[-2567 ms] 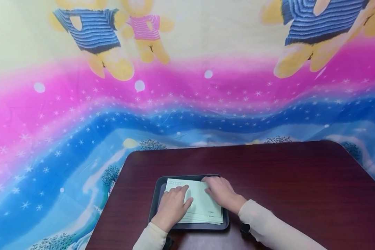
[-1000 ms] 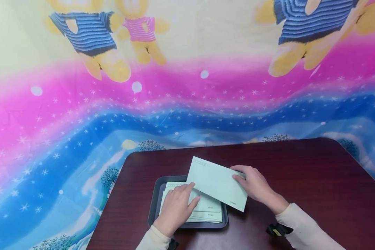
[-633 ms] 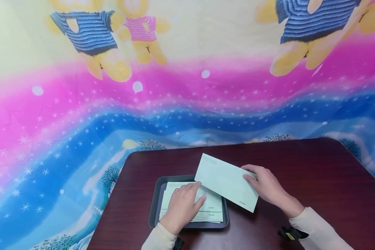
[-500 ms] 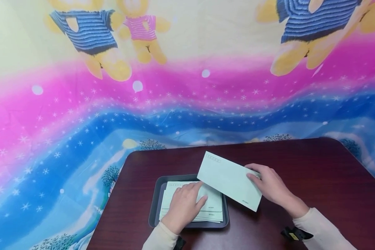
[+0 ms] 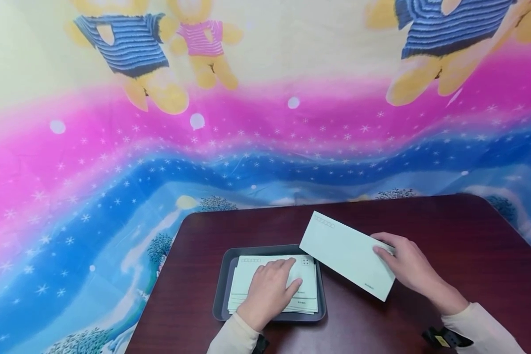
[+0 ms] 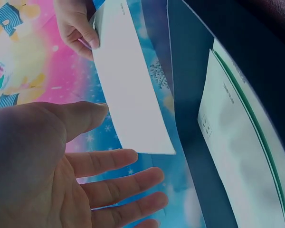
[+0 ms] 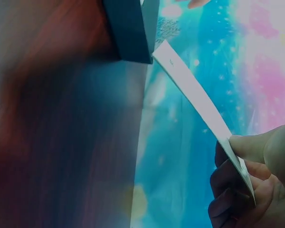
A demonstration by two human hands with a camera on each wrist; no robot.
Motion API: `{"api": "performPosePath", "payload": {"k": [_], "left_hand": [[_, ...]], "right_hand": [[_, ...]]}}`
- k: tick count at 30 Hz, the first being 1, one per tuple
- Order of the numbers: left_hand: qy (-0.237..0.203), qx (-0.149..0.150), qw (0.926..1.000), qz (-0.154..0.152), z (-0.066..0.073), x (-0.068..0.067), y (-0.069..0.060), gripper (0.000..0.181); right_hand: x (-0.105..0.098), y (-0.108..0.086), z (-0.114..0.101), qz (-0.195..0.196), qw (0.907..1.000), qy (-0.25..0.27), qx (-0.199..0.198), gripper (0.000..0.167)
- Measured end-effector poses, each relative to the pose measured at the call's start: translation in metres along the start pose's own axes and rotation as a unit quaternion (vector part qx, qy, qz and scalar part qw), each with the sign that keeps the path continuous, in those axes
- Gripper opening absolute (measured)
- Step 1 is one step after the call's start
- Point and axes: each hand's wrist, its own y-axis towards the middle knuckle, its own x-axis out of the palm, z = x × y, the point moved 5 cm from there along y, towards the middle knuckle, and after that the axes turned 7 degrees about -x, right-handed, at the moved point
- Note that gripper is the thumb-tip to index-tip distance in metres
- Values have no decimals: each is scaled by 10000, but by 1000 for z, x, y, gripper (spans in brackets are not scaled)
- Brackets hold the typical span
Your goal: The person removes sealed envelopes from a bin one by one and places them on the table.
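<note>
A pale green envelope [image 5: 347, 253] is held tilted above the table by my right hand [image 5: 413, 263], thumb on its face and fingers behind. In the right wrist view the same envelope [image 7: 194, 92] is seen nearly edge-on, pinched by the right hand [image 7: 256, 175]. My left hand [image 5: 272, 292] is over a stack of envelopes [image 5: 241, 282] in a dark grey tray, its fingers loosely extended. The left wrist view shows the left hand [image 6: 104, 175] with fingers spread, holding nothing and apart from the stack [image 6: 228, 128].
The dark tray [image 5: 221, 290] sits on a dark red-brown table [image 5: 442, 231], left of the raised envelope. Behind the table hangs a colourful cloth [image 5: 248, 113] with bears and snowflakes. Dark wrist devices show near both sleeves.
The right hand has lifted an envelope off the stack and carried it rightward. The left hand has shifted slightly right over the stack, and a small square print now shows on the top envelope.
</note>
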Motion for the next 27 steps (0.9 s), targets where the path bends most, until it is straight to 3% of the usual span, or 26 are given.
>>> {"api": "performPosePath", "payload": {"k": [10,27], "left_hand": [[-1,128,9999,-105,9,6,2,42],[163,475,9986,-149,30,14,8,43]], "right_hand": [[-13,-16,27,14,9999,-97,133,30],[-23,-23,68,-60,9984,-330,451,33]]}}
